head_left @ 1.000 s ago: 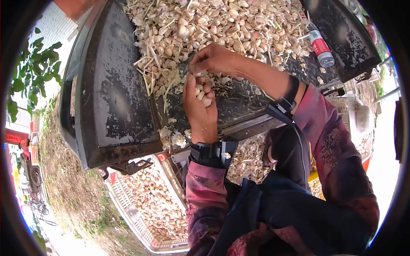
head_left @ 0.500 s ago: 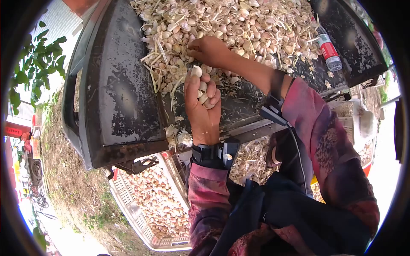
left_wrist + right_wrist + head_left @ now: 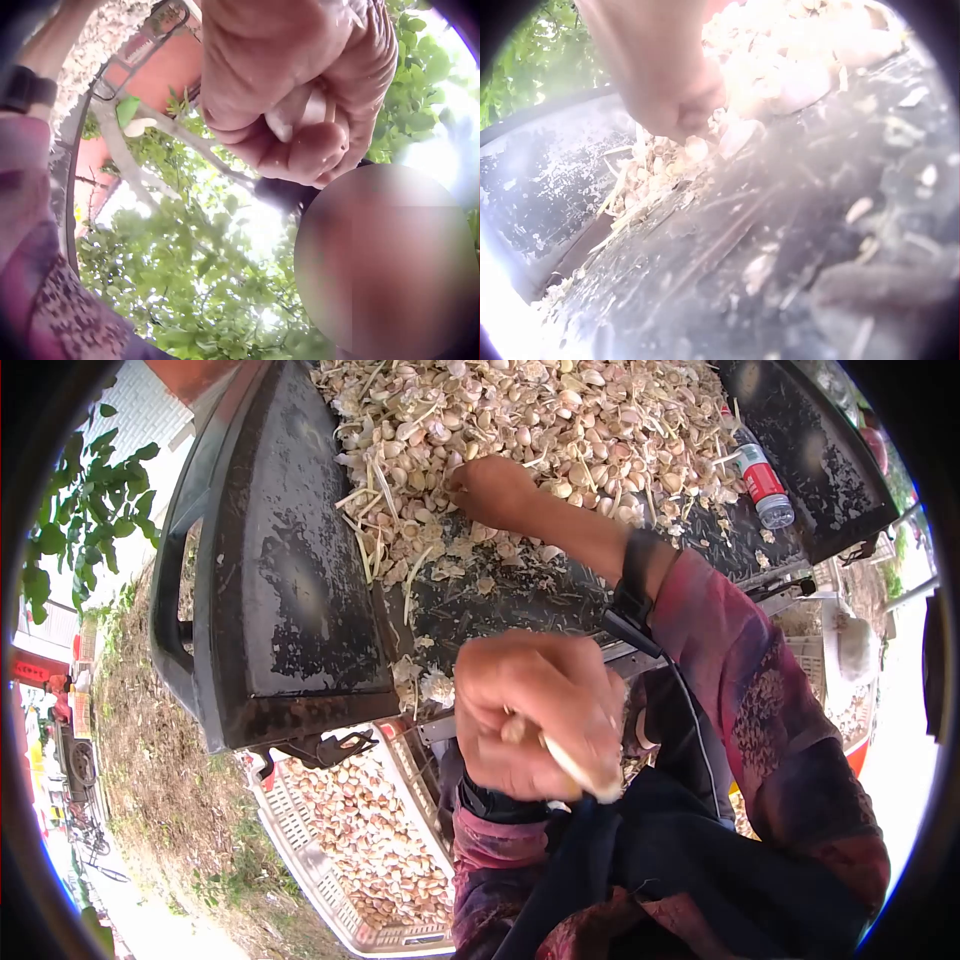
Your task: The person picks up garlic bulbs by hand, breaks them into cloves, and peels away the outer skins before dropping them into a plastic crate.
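My L hand (image 3: 540, 710) is up in front of my body, nr the bed (image 3: 560, 600) edge, a bit blurry in head cam. Fingers bent in, grasping garlic cloves (image 3: 283, 121); L wrist cam shows pale ones tucked b/w fingers & palm, exact no. can't tell.

My R hand (image 3: 495, 495) is well apart from L, out at the near edge of the pile (image 3: 570, 430), knuckles up, fingers bent down among the loose garlic. Tips hidden in head cam & R wrist cam is washed out, so can't tell if they've got a clove or nothing.

So the garlic's in 3 spots: in L fist, heaped on the bed w/ dry skins & stalks, & a lot more in the white crate (image 3: 325, 880) below, on my L side. One long stalk (image 3: 412, 585) lies on the bed nr the L panel (image 3: 310, 560), whose paint's worn & patchy. Bottle w/ red label (image 3: 764, 485) lies on its side by the R panel (image 3: 815, 450), just beside the pile.

Both sleeves pink/purple patterned, R sleeve (image 3: 770, 680) stretched fwd; strap (image 3: 632, 580) on R wrist w/ a cord (image 3: 690, 705) running down from it. Green leaves (image 3: 85, 520) far L
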`<state>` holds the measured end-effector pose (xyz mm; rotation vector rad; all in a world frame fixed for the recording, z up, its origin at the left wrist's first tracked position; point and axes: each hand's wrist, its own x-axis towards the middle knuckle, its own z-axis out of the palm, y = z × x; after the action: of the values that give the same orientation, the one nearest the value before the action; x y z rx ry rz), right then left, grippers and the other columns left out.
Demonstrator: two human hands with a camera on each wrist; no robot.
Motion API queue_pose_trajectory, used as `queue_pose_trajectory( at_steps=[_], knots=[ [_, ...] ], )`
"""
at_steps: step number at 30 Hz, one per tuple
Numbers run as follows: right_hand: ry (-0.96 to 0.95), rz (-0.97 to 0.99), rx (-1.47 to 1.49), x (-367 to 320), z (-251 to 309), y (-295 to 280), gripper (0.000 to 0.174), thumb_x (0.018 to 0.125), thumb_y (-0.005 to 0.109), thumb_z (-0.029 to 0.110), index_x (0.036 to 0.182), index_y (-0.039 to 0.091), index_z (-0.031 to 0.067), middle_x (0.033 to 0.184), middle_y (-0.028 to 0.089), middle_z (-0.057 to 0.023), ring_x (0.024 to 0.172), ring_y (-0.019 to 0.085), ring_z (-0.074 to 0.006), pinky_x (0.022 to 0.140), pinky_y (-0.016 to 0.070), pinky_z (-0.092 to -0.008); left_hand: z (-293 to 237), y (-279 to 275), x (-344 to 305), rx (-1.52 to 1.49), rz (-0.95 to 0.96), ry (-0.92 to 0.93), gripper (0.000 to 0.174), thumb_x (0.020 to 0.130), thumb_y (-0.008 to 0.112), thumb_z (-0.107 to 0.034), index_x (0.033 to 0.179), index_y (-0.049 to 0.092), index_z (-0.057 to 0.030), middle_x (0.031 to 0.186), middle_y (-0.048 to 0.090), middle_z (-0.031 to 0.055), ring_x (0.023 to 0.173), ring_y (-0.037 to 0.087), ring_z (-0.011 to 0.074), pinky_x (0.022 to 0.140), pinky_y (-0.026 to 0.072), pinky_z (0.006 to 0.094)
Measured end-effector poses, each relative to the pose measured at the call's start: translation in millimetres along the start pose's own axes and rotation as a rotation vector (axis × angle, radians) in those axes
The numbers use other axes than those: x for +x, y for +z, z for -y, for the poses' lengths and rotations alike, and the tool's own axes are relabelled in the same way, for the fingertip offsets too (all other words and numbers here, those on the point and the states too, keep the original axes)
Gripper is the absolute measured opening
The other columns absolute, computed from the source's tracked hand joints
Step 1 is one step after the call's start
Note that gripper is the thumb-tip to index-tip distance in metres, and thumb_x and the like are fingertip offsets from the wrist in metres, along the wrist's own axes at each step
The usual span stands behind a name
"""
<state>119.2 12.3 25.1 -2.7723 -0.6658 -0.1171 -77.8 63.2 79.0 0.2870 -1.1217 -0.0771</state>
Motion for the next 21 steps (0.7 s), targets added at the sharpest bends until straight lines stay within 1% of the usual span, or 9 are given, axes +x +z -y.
queue_pose_trajectory(
  at_steps=[3,4,7,10,11,12,15,19,21],
  knots=[
    [0.045,0.030,-0.062,2.2,5.5,-3.5,0.017,0.077,0.057,0.025,0.084,0.066,0.0112,0.084,0.064,-0.0095,0.079,0.062,-0.0253,0.069,0.0497,-0.0378,-1.6,42.8,19.1,-0.130,0.051,0.056,0.006,0.078,0.061,0.000,0.075,0.065,0.0043,0.069,0.057,0.0172,0.042,0.048,0.0146,0.035,0.0387,0.0218],
    [0.069,0.070,-0.116,1.8,7.8,-6.7,0.019,0.078,0.057,0.028,0.086,0.066,0.0122,0.085,0.064,-0.0085,0.081,0.062,-0.0240,0.070,0.0498,-0.0371,4.5,52.4,16.6,-0.096,0.047,0.141,0.010,0.076,0.065,-0.002,0.079,0.063,0.0070,0.066,0.056,0.0119,0.048,0.053,0.0119,0.038,0.0402,0.0204],
    [0.073,0.088,-0.178,-1.5,10.3,-12.4,0.023,0.078,0.057,0.032,0.087,0.065,0.0123,0.083,0.064,-0.0080,0.080,0.062,-0.0244,0.070,0.0498,-0.0370,14.0,65.5,8.3,-0.069,0.074,0.347,0.015,0.080,0.063,-0.006,0.094,0.066,0.0014,0.075,0.060,0.0166,0.045,0.049,0.0112,0.033,0.0369,0.0194],
    [-0.007,0.115,-0.231,-4.5,8.2,-11.4,0.027,0.078,0.057,0.035,0.086,0.065,0.0110,0.081,0.064,-0.0083,0.079,0.062,-0.0252,0.069,0.0498,-0.0381,3.6,68.0,8.4,-0.082,-0.010,0.287,0.015,0.080,0.063,-0.005,0.093,0.066,0.0015,0.075,0.060,0.0165,0.045,0.050,0.0117,0.034,0.0381,0.0186],
    [-0.005,0.118,-0.232,-3.8,7.1,-9.7,0.027,0.078,0.057,0.035,0.086,0.065,0.0110,0.081,0.064,-0.0083,0.079,0.062,-0.0252,0.069,0.0498,-0.0381,-1.4,65.1,12.3,-0.116,0.028,0.218,0.010,0.083,0.056,-0.004,0.078,0.062,0.0020,0.068,0.056,0.0169,0.041,0.046,0.0139,0.033,0.0350,0.0206],
    [-0.006,0.110,-0.225,-3.0,6.7,-8.8,0.027,0.077,0.058,0.036,0.086,0.065,0.0110,0.080,0.064,-0.0084,0.078,0.062,-0.0253,0.068,0.0498,-0.0382,-5.6,64.3,17.1,-0.150,0.068,0.150,0.026,0.086,0.048,-0.003,0.062,0.057,0.0025,0.060,0.052,0.0173,0.036,0.041,0.0161,0.031,0.0319,0.0226],
    [0.010,0.107,-0.208,-3.7,10.0,-10.5,0.028,0.076,0.060,0.037,0.084,0.065,0.0114,0.078,0.063,-0.0080,0.076,0.062,-0.0256,0.066,0.0496,-0.0383,-10.9,75.6,15.4,-0.120,-0.109,0.120,0.029,0.086,0.046,-0.002,0.058,0.053,0.0009,0.057,0.051,0.0168,0.034,0.038,0.0165,0.030,0.0300,0.0235],
    [0.068,0.006,-0.163,3.3,13.6,-4.3,0.029,0.075,0.061,0.038,0.080,0.065,0.0104,0.071,0.063,-0.0069,0.070,0.061,-0.0251,0.063,0.0489,-0.0381,-7.9,68.8,12.0,-0.069,0.035,0.211,0.009,0.078,0.062,-0.002,0.078,0.062,0.0070,0.064,0.055,0.0130,0.048,0.054,0.0139,0.038,0.0402,0.0207],
    [0.076,0.049,-0.123,8.3,9.5,-2.7,0.028,0.073,0.062,0.037,0.076,0.065,0.0091,0.067,0.062,-0.0072,0.066,0.061,-0.0247,0.062,0.0488,-0.0375,-15.2,85.6,14.9,0.027,-0.284,0.076,0.030,0.087,0.046,-0.004,0.057,0.051,0.0014,0.056,0.049,0.0140,0.036,0.040,0.0159,0.030,0.0325,0.0242]
  ],
)
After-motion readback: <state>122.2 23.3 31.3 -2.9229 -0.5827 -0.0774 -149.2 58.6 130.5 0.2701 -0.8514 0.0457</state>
